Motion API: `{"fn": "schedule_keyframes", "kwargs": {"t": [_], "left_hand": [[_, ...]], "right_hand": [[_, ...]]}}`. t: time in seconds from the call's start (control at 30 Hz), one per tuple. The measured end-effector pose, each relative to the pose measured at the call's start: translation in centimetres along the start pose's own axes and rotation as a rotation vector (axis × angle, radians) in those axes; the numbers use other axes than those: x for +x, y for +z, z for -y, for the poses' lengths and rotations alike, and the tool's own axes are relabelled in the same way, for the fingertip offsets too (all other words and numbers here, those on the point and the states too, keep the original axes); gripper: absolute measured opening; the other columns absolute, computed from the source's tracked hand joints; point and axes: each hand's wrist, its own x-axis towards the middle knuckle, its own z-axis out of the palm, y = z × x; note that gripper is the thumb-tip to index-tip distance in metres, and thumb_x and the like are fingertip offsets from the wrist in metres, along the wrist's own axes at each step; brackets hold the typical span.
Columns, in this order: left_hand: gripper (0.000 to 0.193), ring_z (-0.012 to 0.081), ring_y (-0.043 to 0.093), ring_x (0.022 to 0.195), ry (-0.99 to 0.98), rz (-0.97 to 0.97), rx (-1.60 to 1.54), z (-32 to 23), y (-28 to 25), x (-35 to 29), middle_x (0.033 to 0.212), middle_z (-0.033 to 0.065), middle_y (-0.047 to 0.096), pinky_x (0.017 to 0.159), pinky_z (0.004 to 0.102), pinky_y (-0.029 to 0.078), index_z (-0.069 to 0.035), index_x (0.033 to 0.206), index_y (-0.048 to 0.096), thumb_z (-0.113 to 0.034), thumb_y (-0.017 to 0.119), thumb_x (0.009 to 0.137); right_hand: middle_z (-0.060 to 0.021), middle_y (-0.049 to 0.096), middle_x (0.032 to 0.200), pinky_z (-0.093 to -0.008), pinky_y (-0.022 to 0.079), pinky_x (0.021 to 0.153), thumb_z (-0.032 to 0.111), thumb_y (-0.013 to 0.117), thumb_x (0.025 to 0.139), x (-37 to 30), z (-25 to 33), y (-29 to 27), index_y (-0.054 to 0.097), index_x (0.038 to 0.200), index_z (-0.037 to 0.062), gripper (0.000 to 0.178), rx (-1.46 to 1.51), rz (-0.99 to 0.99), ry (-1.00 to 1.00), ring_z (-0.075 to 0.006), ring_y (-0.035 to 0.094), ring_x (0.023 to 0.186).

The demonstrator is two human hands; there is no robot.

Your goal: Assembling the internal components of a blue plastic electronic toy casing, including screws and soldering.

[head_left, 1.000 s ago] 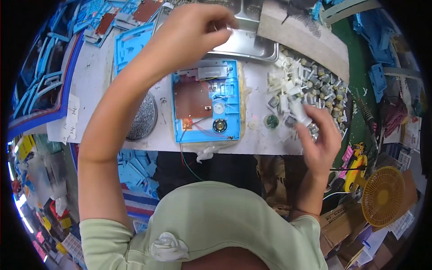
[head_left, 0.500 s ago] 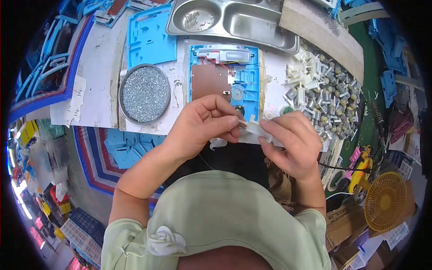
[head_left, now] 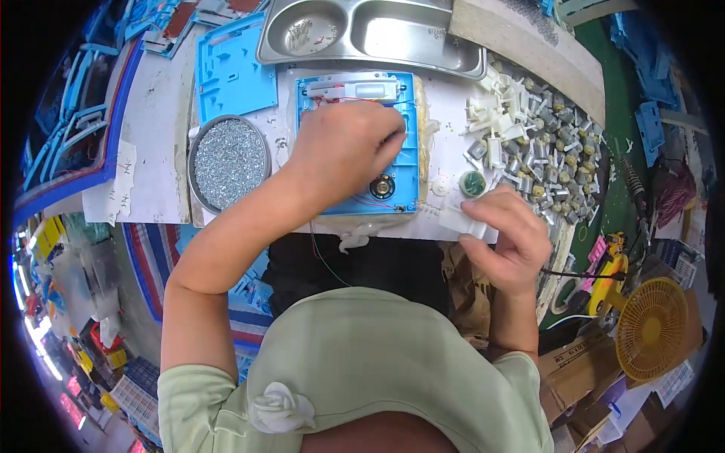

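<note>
A blue plastic casing (head_left: 408, 162) lies on the table in front of me, with a white module (head_left: 362, 89) and wires along its far side. A round black speaker (head_left: 382, 186) sits near its front right corner. Over the casing's middle is my left hand (head_left: 340, 143), its fingers curled closed; whatever they hold is hidden. The hand also covers most of the brown board beneath. To the right of the casing, my right hand (head_left: 510, 232) pinches a white plastic part (head_left: 459, 221) between thumb and forefinger, low over the table's front edge.
A round tin of screws (head_left: 230, 162) stands left, below a blue cover (head_left: 236, 75). Behind lies a steel compartment tray (head_left: 370, 57). Small motors (head_left: 563, 143) and white plastic parts (head_left: 495, 106) are heaped at right. A small green-filled pot (head_left: 473, 183) stands beside my right hand.
My left hand has moved away from the white plastic part, up and forward over the casing. My right hand has shifted slightly right, still pinching the part. The view has shifted a little.
</note>
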Motion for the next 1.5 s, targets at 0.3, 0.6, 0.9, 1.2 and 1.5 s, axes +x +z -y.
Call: {"fn": "schedule_keyframes", "kwargs": {"t": [0.3,0.6,0.9,1.2,1.5], "left_hand": [[0.015,0.0308,0.065,0.074,0.172,0.143,0.173,0.4,0.0,0.4,0.086,0.0086,0.064,0.063,0.0401,0.053,-0.007,0.09,0.067,-0.009,0.076,0.079],[0.01,0.0168,0.061,0.063,-0.179,-0.085,-0.353,1.4,-2.0,-2.3,0.075,0.0067,0.063,0.057,0.03,0.048,-0.002,0.091,0.068,-0.007,0.075,0.085],[0.008,0.0159,0.058,0.062,-0.144,-0.228,-0.359,1.6,-0.6,-3.6,0.077,0.0055,0.064,0.055,0.0289,0.045,-0.003,0.09,0.069,-0.004,0.075,0.084],[0.007,0.0146,0.054,0.06,-0.078,-0.242,-0.346,1.9,-0.1,-3.5,0.077,0.0047,0.063,0.055,0.0279,0.042,-0.003,0.089,0.069,-0.001,0.074,0.084],[0.007,0.0087,0.048,0.06,-0.107,-0.235,-0.345,1.6,-0.2,-3.8,0.077,0.0027,0.061,0.053,0.0244,0.036,-0.001,0.09,0.069,0.001,0.073,0.085]], "right_hand": [[-0.0135,0.072,0.087,-0.0351,0.051,0.065,-0.001,0.085,0.068,0.7,-0.5,0.0,0.073,0.102,-0.0004,0.036,-0.091,-0.009,-0.004,-0.0275,0.066,0.071],[-0.0053,0.066,0.093,-0.0378,0.052,0.074,0.007,0.084,0.065,4.6,-2.5,1.5,0.073,0.095,0.0071,0.032,-0.494,0.188,-0.107,-0.0287,0.059,0.09],[-0.0054,0.064,0.091,-0.0391,0.051,0.074,0.009,0.084,0.067,7.3,-4.7,2.3,0.072,0.094,0.0076,0.029,-0.334,0.348,-0.201,-0.0291,0.057,0.088],[-0.0073,0.065,0.097,-0.0393,0.051,0.079,0.011,0.08,0.072,6.0,-5.1,3.7,0.071,0.094,0.0071,0.024,-0.347,0.335,-0.109,-0.0316,0.057,0.094],[-0.0092,0.064,0.104,-0.0444,0.045,0.089,0.022,0.082,0.073,2.4,-4.1,-0.8,0.076,0.089,0.0093,0.021,-0.641,-0.051,0.086,-0.0314,0.053,0.103]]}}
